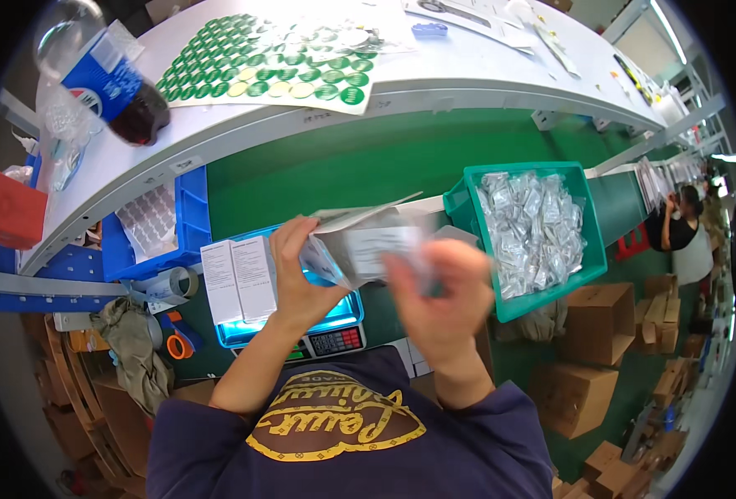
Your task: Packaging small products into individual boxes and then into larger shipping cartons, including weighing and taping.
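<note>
Left hand [295, 279] closed around the left side of a grey-white carton [360, 245], thumb and fingers wrapped over its edge, top flap raised open. Right hand [436, 299] blurred, positioned at the right end of the same carton; contact likely, but grip state not discernible from the view. Carton held in mid-air above a digital scale [335, 333] with a glowing blue platform and a keypad at the front. Two white upright boxes [237, 279] standing on the left part of the scale platform, just beside the left hand. Teal bin [468, 195] filled with small clear-wrapped packets [530, 229], placed to the right of the carton, near the right hand. Blue tray [192, 208] holding a white blister sheet, located left of the scale below a curved white shelf [434, 91]. On the shelf: sheet of green round stickers [260, 71] and a dark soft-drink bottle [106, 79] with a blue label, lying on its side. Orange-handled scissors [178, 343] and a tape roll [177, 284] lying at lower left. Brown cardboard boxes [597, 320] stacked on the green floor at right.
</note>
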A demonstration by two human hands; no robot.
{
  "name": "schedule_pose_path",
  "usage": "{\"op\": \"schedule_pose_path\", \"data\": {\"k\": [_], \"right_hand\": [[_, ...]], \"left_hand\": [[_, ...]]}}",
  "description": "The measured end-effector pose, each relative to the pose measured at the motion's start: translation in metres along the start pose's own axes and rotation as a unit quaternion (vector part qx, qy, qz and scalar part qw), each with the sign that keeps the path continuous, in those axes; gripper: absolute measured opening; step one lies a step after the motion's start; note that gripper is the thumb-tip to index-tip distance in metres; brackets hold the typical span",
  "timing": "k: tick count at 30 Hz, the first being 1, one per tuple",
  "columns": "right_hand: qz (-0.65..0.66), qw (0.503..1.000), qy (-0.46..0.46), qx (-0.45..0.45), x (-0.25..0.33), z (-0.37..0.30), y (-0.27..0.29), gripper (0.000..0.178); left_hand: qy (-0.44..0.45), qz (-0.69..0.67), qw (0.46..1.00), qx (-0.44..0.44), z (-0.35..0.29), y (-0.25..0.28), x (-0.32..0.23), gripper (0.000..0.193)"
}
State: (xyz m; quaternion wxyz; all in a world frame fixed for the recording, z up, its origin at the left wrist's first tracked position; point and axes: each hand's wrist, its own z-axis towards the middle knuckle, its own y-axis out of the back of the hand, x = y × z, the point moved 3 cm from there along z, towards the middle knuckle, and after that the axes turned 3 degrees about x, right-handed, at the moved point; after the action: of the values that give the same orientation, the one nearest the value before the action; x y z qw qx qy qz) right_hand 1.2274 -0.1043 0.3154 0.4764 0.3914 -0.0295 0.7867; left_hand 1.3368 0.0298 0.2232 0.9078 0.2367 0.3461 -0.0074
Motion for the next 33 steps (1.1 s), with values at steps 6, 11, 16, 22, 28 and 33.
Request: {"op": "schedule_pose_path", "data": {"k": [6,11,16,22,28,33], "right_hand": [[-0.189,0.924,0.091,0.321,0.057,-0.001,-0.039,0.047],[0.239,0.910,-0.004,0.340,0.042,-0.048,-0.056,0.095],[0.245,0.906,-0.076,0.336,0.073,-0.096,-0.087,0.091],[0.198,0.917,-0.145,0.314,0.076,-0.123,-0.106,0.056],[0.355,0.863,-0.244,0.265,0.075,-0.101,-0.101,0.040],[0.284,0.849,-0.262,0.361,0.084,-0.075,-0.086,0.026]], "left_hand": [[-0.029,0.014,0.999,-0.001,-0.018,0.068,-0.013,0.108],[0.050,-0.089,0.992,0.076,-0.050,0.136,-0.030,0.107],[0.173,-0.250,0.931,0.203,-0.084,0.174,-0.017,0.085],[0.332,-0.298,0.839,0.312,-0.112,0.172,0.003,0.069],[0.332,-0.254,0.826,0.378,-0.092,0.161,-0.005,0.074],[0.257,-0.329,0.883,0.213,-0.104,0.153,-0.017,0.088]]}}
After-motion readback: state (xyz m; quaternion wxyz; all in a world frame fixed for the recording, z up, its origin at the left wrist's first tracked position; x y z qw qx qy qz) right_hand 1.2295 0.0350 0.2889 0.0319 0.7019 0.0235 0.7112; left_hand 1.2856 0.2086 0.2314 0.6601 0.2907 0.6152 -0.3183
